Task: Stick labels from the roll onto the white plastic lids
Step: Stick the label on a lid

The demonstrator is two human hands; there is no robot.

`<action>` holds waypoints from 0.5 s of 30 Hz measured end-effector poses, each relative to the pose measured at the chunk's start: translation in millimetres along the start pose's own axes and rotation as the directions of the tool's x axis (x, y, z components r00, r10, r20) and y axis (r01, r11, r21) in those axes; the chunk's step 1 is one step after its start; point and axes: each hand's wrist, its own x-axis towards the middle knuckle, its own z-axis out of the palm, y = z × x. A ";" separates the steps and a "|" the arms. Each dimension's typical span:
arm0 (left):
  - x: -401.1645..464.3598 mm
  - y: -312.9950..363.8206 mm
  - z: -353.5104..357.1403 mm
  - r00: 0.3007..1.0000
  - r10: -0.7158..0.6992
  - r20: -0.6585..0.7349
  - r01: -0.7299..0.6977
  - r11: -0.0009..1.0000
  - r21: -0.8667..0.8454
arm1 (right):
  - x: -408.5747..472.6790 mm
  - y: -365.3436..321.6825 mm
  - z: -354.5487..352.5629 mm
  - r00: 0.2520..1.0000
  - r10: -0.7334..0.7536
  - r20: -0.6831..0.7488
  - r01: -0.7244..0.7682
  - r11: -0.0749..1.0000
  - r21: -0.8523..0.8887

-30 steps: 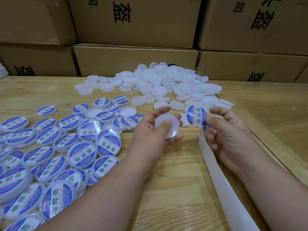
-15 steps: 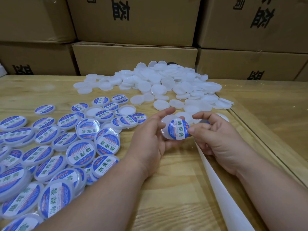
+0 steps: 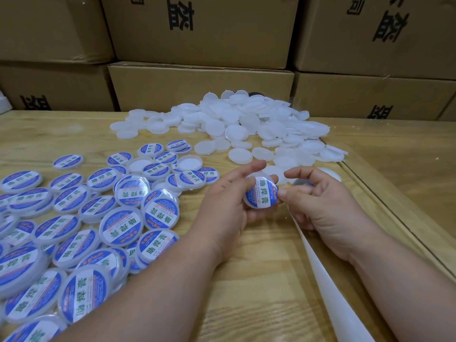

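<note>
A labelled lid (image 3: 261,192) is gripped above the table (image 3: 259,280) by the left hand (image 3: 228,206) and pressed at its edge by the right hand's (image 3: 320,203) thumb. Backing strip (image 3: 328,280) trails toward the near edge. Bare lids (image 3: 237,124) are heaped toward the far edge, labelled lids (image 3: 74,218) toward the left.

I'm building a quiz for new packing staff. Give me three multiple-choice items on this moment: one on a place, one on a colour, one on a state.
1. Where does the heap of plain white plastic lids lie?
A. far side of the wooden table
B. inside a box
C. on the floor

2. The round label's border is:
A. red
B. blue
C. black

3. The small white lid in the left hand is:
A. bare
B. labelled
C. broken

Answers: 1 A, the heap sits before the brown cardboard boxes; 2 B, blue rim around green characters; 3 B, the label covers its face while the right hand touches its edge.
</note>
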 end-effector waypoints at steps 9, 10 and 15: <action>3.4 -5.3 -2.0 0.999 0.034 0.009 -0.034 0.997 0.071 | -0.3 0.3 -0.6 1.000 0.015 -0.021 -0.016 0.999 -0.028; 3.5 -5.8 -2.3 0.999 0.039 0.011 -0.040 0.996 0.077 | -0.4 0.4 -0.8 1.000 0.015 -0.020 -0.016 1.000 -0.026; 3.6 -8.2 -1.8 0.998 0.068 0.016 -0.070 0.990 0.120 | -0.9 1.2 -1.8 1.000 0.015 0.006 -0.014 0.999 -0.036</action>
